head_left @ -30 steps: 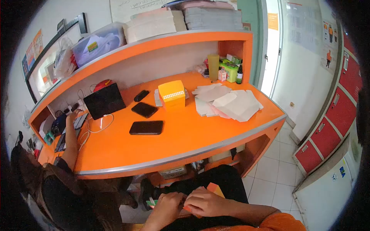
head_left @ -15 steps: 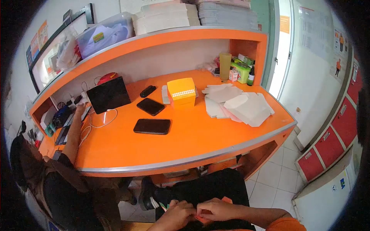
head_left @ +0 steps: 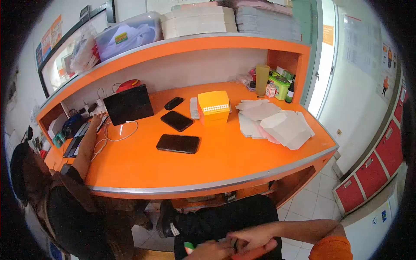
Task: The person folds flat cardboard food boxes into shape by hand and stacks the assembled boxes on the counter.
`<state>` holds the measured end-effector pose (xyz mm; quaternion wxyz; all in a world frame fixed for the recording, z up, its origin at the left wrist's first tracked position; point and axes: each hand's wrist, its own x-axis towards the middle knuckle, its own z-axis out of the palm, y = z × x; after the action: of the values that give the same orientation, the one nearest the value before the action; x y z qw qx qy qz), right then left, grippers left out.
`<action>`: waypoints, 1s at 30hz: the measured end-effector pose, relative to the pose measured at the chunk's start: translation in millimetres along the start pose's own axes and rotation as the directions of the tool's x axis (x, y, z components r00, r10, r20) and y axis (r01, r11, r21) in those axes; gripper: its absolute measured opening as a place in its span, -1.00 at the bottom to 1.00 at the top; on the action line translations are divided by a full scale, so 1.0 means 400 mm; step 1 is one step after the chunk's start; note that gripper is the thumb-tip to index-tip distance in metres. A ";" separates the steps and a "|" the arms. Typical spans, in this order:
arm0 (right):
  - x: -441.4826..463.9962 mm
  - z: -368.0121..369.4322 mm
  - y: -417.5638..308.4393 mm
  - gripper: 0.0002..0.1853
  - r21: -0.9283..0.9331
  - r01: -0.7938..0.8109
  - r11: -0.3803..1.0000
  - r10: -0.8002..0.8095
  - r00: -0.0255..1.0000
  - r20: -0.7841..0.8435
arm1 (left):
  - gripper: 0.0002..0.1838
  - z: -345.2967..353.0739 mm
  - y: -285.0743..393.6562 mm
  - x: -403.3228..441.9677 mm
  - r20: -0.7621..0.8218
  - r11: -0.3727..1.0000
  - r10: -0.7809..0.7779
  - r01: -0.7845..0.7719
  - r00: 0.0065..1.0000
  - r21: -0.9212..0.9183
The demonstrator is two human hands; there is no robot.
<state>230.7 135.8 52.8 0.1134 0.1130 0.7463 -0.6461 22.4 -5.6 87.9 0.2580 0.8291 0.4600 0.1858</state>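
Both my hands are together low over my lap, at the bottom edge of the view. My left hand is closed, its fingertips meeting those of my right hand. My right hand is bent over them, fingers closed on an orange piece that looks like folded card. Fingers cover most of that piece, and motion blurs it. Beside my left hand a small green, white and orange edge shows; I cannot tell whether it belongs to the same piece.
An orange desk holds a yellow box, flat pale cartons, two dark phones and a tablet. At left a co-worker reaches toward cables. Red lockers stand at right.
My hands have shifted slightly down and right, the right wrist turning over the orange piece. The view has tilted a little, so the desk appears further right.
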 end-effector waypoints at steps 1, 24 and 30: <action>-0.011 -0.015 -0.036 -0.67 -0.195 0.052 0.980 -0.088 0.980 -0.179 | -0.75 -0.027 -0.002 -0.005 0.059 0.994 -0.111 0.112 0.992 -0.012; 0.194 0.110 -0.030 -0.83 -0.566 0.190 0.802 -0.577 0.490 -0.654 | -0.89 0.106 -0.228 -0.003 -0.351 0.243 -0.851 -0.299 0.392 -0.923; 0.184 0.114 -0.053 -0.87 -0.325 0.207 0.923 -0.380 0.351 -0.856 | -0.94 0.157 -0.209 -0.024 -0.605 0.611 -0.691 -0.127 0.396 -0.781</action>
<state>155.3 89.4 43.0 -0.4177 0.2990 0.7436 -0.4280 -4.0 7.0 -12.9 0.3178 0.3231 0.5560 0.6967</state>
